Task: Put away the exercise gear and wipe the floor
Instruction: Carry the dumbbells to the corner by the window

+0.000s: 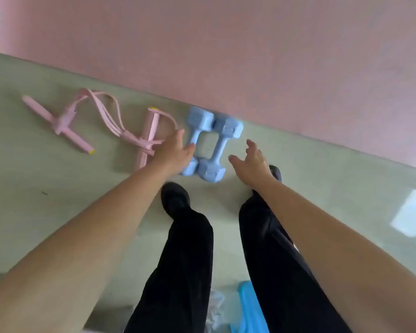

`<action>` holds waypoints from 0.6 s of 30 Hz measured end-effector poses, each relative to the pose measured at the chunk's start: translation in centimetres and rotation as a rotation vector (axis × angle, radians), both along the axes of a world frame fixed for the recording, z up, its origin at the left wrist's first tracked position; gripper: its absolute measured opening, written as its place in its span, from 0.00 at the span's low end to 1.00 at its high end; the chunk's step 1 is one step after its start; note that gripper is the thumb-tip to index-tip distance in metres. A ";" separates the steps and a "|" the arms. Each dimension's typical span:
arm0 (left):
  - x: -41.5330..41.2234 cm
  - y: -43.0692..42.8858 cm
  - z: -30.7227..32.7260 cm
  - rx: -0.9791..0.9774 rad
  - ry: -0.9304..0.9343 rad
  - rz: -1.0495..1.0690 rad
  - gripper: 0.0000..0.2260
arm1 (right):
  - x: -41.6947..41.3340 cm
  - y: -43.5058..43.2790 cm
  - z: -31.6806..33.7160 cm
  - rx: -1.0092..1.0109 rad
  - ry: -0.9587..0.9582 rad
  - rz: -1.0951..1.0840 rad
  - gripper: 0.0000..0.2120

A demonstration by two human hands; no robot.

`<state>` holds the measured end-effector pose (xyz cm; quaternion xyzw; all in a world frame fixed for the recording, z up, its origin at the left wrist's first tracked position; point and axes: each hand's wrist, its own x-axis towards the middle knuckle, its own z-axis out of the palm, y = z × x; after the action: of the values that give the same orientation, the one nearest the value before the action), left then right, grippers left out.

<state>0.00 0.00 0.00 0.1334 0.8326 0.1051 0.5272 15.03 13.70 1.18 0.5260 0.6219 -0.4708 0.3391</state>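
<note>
Two pale-blue dumbbells (220, 146) lie side by side at the centre of the frame, on a grey-green floor (58, 212). Their far heads sit along the edge of a pink surface (250, 44) that fills the upper half; whether this is a wall or a mat cannot be told. Parked in parallel, the pair looks set for a two-handed lift.

The person's left hand (172, 152) reaches in with fingers extended over the near end of the left-hand weight, not yet curled round it. The right hand (252, 159) hovers just right of the other weight, fingers spread and holding nothing. Judged from the reach, the pick-up is about to begin, and the gear is not yet put away.

Embossed marks show on the dumbbell heads but are too blurred to read; no brand can be made out.

To the left lies pink stretching gear: a bar with straps (151, 133) just beside the left hand, and a T-shaped handle (63, 122) further toward the left edge, both with yellow end caps.

Below, black trousers and a black shoe (174, 195) show the person bending forward. At the bottom edge sit a bright-blue object (250, 306) and something white and crumpled (214, 306), neither identifiable.
</note>
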 end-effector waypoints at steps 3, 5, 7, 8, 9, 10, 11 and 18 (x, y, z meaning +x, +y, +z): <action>1.7 0.0 -7.8 -0.052 0.050 0.031 0.28 | 1.0 -1.9 -8.1 -0.033 -0.013 -0.104 0.35; 2.4 -0.1 -12.1 -0.060 0.067 0.010 0.27 | 1.3 -3.2 -12.4 -0.092 -0.041 -0.208 0.34; 2.8 0.3 -15.5 -0.042 0.086 0.004 0.25 | 1.7 -4.1 -15.7 -0.130 -0.042 -0.307 0.34; 2.8 0.5 -16.8 -0.048 0.091 0.022 0.24 | 1.5 -4.2 -16.9 -0.137 -0.027 -0.352 0.33; 2.8 0.7 -17.8 -0.055 0.106 0.042 0.23 | 1.3 -4.4 -18.3 -0.144 -0.001 -0.390 0.32; 2.7 0.7 -18.9 -0.061 0.111 0.082 0.21 | 1.0 -4.5 -19.2 -0.157 0.023 -0.420 0.29; 2.7 0.6 -19.7 -0.044 0.105 0.127 0.20 | 0.8 -4.6 -20.2 -0.167 0.053 -0.445 0.25; 3.0 -0.4 -18.2 0.027 0.027 0.412 0.12 | 0.3 -4.0 -19.4 -0.250 0.093 -0.626 0.07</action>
<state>2.97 -0.35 -18.24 -0.0310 0.8479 0.2201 0.4814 15.33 9.72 -18.17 0.6236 0.3826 -0.6482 0.2112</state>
